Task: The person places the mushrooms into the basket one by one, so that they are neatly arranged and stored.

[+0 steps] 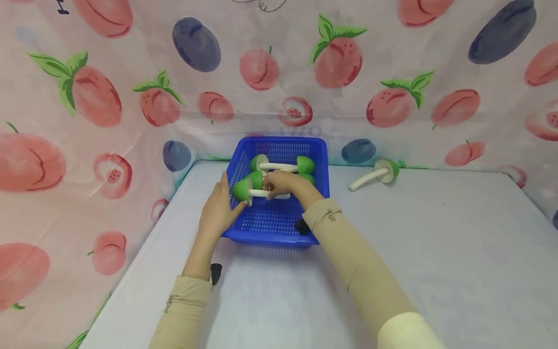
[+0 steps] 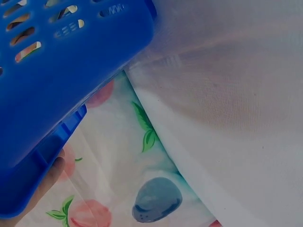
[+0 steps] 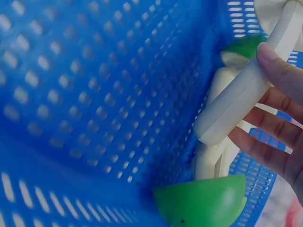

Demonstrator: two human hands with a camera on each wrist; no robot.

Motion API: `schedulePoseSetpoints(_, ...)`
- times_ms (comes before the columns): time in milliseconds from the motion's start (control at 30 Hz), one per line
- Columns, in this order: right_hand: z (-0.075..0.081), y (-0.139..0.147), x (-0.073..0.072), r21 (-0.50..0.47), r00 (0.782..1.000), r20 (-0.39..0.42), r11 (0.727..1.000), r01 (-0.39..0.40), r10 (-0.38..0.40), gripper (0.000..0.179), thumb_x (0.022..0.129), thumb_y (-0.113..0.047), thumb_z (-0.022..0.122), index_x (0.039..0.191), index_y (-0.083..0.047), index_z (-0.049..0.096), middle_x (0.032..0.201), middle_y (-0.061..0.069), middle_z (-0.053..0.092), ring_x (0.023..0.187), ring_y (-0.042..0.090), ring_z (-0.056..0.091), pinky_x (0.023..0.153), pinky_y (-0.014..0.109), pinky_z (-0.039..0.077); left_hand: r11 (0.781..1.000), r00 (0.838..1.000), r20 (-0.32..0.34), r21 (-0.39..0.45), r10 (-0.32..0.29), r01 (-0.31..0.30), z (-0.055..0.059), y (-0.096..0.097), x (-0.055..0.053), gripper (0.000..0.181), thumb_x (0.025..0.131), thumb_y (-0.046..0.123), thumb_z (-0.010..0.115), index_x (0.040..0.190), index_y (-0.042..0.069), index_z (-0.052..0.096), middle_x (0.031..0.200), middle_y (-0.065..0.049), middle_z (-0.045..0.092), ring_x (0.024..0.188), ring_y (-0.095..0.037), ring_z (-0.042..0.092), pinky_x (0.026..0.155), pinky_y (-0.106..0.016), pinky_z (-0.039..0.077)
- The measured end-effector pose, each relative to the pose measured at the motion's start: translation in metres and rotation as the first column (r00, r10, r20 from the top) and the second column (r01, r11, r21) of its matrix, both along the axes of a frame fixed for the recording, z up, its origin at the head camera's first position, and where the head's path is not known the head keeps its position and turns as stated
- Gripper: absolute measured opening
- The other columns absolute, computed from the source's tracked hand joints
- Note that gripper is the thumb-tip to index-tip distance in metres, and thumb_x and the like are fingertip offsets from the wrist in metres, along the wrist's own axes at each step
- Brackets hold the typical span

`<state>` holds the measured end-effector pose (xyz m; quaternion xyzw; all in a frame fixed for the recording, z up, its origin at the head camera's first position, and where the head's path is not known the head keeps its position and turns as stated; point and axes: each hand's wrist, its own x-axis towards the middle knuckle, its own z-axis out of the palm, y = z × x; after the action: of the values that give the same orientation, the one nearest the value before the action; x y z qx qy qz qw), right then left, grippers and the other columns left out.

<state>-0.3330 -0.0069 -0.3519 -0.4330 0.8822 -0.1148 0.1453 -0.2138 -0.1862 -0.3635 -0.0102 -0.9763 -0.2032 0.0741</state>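
A blue perforated plastic basket (image 1: 270,237) holds several toy mushrooms with green caps and white stems. My right hand (image 1: 283,183) reaches in and pinches the white stem of one mushroom (image 1: 241,190), its cap pointing left. The right wrist view shows thumb and fingers on either side of that stem (image 3: 236,104), above other mushrooms, one with its green cap (image 3: 201,201) at the bottom. My left hand (image 1: 215,211) grips the basket's left rim, thumb on the inner side. In the left wrist view a finger (image 2: 49,179) shows beneath the rim; the rest is hidden.
Another green-capped mushroom (image 1: 388,170) lies on the white table right of the basket, near the back edge. A fruit-printed cloth (image 1: 261,111) hangs behind the table and along its left side. Black wrist pieces show at both cuffs.
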Motion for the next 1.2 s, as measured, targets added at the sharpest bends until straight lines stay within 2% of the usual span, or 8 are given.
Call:
schedulePoseSetpoints(200, 0.001, -0.011, 0.002, 0.125, 1.0, -0.01, 0.992, 0.001, 0.0, 0.015, 0.085, -0.015, 0.07, 0.092, -0.002, 0.068, 0.1, 0.01, 0.068, 0.088, 0.019, 0.062, 0.081, 0.03, 0.051, 1.0, 1.0, -0.008, -0.012, 0.005, -0.005, 0.0, -0.004, 0.0, 0.09, 0.091, 0.037, 0.06, 0.15, -0.003, 0.005, 0.151, -0.029, 0.023, 0.14, -0.043, 0.024, 0.111, -0.055, 0.028)
schedulePoseSetpoints(300, 0.002, -0.017, 0.003, 0.191, 1.0, -0.031, 0.981, 0.012, -0.007, 0.011, 0.084, -0.015, 0.071, 0.084, -0.005, 0.067, 0.085, 0.004, 0.065, 0.073, 0.013, 0.054, 0.07, 0.024, 0.048, 1.0, 1.0, -0.015, -0.017, -0.001, 0.001, 0.0, -0.005, -0.001, 0.089, 0.09, 0.036, 0.06, 0.149, -0.004, 0.006, 0.15, -0.03, 0.024, 0.14, -0.043, 0.024, 0.112, -0.054, 0.028)
schedulePoseSetpoints(400, 0.002, -0.02, 0.004, 0.228, 0.999, -0.019, 0.972, 0.052, -0.049, 0.012, 0.084, -0.014, 0.071, 0.077, -0.008, 0.063, 0.067, -0.002, 0.052, 0.061, 0.009, 0.038, 0.059, 0.02, 0.038, 1.0, 1.0, -0.015, -0.018, -0.006, 0.006, 0.001, -0.005, -0.002, 0.089, 0.09, 0.036, 0.06, 0.149, -0.005, 0.007, 0.15, -0.03, 0.024, 0.14, -0.043, 0.024, 0.112, -0.054, 0.027)
schedulePoseSetpoints(467, 0.001, -0.02, 0.005, 0.248, 0.996, -0.006, 0.965, 0.083, -0.084, 0.015, 0.083, -0.013, 0.071, 0.075, -0.01, 0.059, 0.066, -0.004, 0.044, 0.061, 0.009, 0.035, 0.057, 0.02, 0.033, 1.0, 1.0, -0.012, -0.014, -0.003, 0.003, 0.0, -0.004, -0.002, 0.089, 0.09, 0.036, 0.06, 0.149, -0.005, 0.008, 0.15, -0.031, 0.024, 0.14, -0.043, 0.024, 0.112, -0.054, 0.027)
schedulePoseSetpoints(667, -0.004, -0.02, 0.001, 0.324, 0.988, 0.033, 0.937, 0.132, -0.15, 0.016, 0.083, -0.013, 0.071, 0.075, -0.011, 0.058, 0.07, -0.003, 0.047, 0.064, 0.01, 0.038, 0.059, 0.021, 0.035, 1.0, 1.0, -0.007, 0.0, -0.001, 0.001, -0.001, -0.002, -0.001, 0.088, 0.091, 0.038, 0.059, 0.15, -0.003, 0.008, 0.151, -0.029, 0.024, 0.14, -0.043, 0.024, 0.111, -0.056, 0.028)
schedulePoseSetpoints(800, -0.008, -0.019, -0.001, 0.336, 0.983, 0.027, 0.927, 0.164, -0.183, 0.008, 0.082, -0.012, 0.072, 0.085, -0.009, 0.065, 0.08, -0.002, 0.057, 0.07, 0.012, 0.045, 0.067, 0.023, 0.043, 1.0, 1.0, -0.009, 0.0, -0.005, 0.005, -0.002, 0.0, -0.001, 0.088, 0.091, 0.038, 0.059, 0.15, -0.003, 0.009, 0.151, -0.029, 0.025, 0.14, -0.042, 0.025, 0.111, -0.055, 0.028)
schedulePoseSetpoints(900, -0.009, -0.019, 0.0, 0.334, 0.978, 0.025, 0.924, 0.188, -0.208, 0.015, 0.081, -0.011, 0.073, 0.095, -0.008, 0.068, 0.092, 0.001, 0.064, 0.077, 0.013, 0.049, 0.076, 0.026, 0.049, 1.0, 1.0, -0.004, -0.002, -0.002, 0.002, -0.001, 0.0, -0.001, 0.088, 0.091, 0.039, 0.059, 0.15, -0.002, 0.008, 0.151, -0.028, 0.024, 0.14, -0.042, 0.025, 0.111, -0.054, 0.028)
schedulePoseSetpoints(1200, -0.007, -0.019, 0.002, 0.376, 0.976, 0.005, 0.905, 0.199, -0.217, 0.02, 0.082, -0.013, 0.073, 0.101, -0.008, 0.068, 0.097, 0.001, 0.064, 0.079, 0.012, 0.049, 0.078, 0.026, 0.049, 1.0, 1.0, 0.009, -0.01, 0.002, -0.002, -0.001, 0.003, -0.002, 0.088, 0.091, 0.04, 0.058, 0.15, -0.002, 0.007, 0.152, -0.027, 0.023, 0.141, -0.042, 0.024, 0.111, -0.054, 0.028)
